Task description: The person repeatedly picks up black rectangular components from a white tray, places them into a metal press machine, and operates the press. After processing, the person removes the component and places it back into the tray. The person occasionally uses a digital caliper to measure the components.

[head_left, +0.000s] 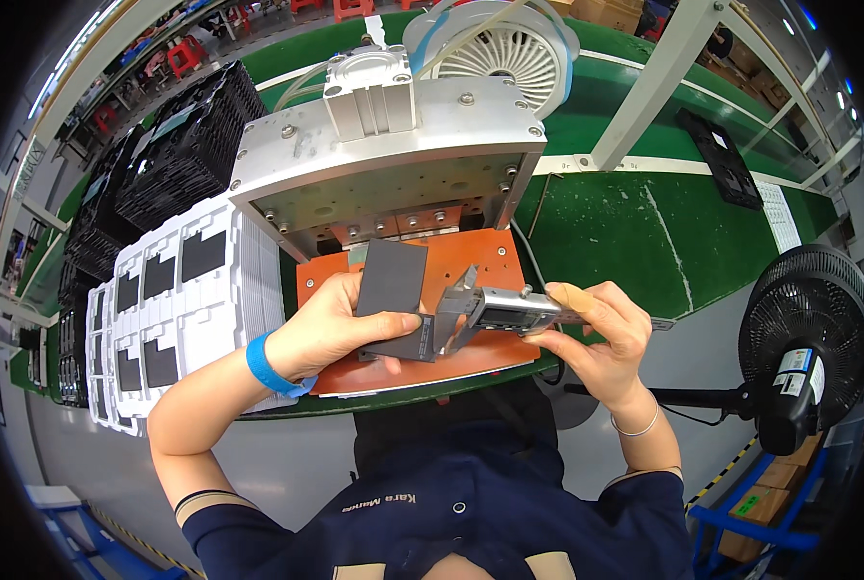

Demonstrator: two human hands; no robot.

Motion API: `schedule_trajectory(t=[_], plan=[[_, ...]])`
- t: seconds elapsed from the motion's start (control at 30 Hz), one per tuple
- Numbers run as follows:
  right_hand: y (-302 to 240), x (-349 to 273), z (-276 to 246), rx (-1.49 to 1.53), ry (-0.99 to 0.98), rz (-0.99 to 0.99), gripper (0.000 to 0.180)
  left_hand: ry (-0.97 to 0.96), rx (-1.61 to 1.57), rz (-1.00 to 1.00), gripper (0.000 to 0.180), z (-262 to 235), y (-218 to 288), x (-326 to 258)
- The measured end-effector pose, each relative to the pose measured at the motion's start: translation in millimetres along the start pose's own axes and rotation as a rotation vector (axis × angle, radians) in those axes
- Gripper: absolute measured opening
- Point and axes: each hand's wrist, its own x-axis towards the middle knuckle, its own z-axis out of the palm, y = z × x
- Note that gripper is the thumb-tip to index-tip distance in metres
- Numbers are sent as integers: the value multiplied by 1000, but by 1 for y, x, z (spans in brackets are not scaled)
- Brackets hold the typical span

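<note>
My left hand [333, 319] is closed on a thin dark grey plate [393, 275] with a stepped outline, thumb on its face and fingers behind. A digital caliper [514, 311] is gripped in my right hand [606, 329], thumb below and fingers above its beam. The caliper's jaws sit at the plate's lower right edge; whether both jaws touch it I cannot tell. Both hands are over the orange base board [490, 256] of a metal press [383, 159], on its near side.
White trays [221, 302] with dark cut pieces [203, 255] are stacked at left, black trays [195, 135] behind them. A white fan [504, 63] stands behind the press. At right are a black fan [804, 338], a black tray [720, 159] and a paper sheet [778, 217].
</note>
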Motion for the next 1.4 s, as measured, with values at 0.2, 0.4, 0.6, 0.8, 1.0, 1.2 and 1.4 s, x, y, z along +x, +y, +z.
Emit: schedule_trajectory(t=[0.2,0.4,0.6,0.8,1.0,1.2,1.4], plan=[[6,-4,3,3,-7,-5,51,0,-9,2,29,0,-1,0],[3,-1,2,13,9,-9,48,-10,-1,8,29,0,-2,2],[4,2,2,-12,5,-40,49,-19,15,29,31,-1,1,2],[10,-8,-15,123,90,219,54,-14,162,-50,27,-5,30,-45],[120,-28,-56,56,169,373,45,828,1157,493,28,-50,16,-151],[239,-69,-51,-412,90,578,46,1109,1454,180,45,-59,-66,-176],[257,-80,-30,-588,67,521,45,929,1443,90,49,-38,-74,-194]])
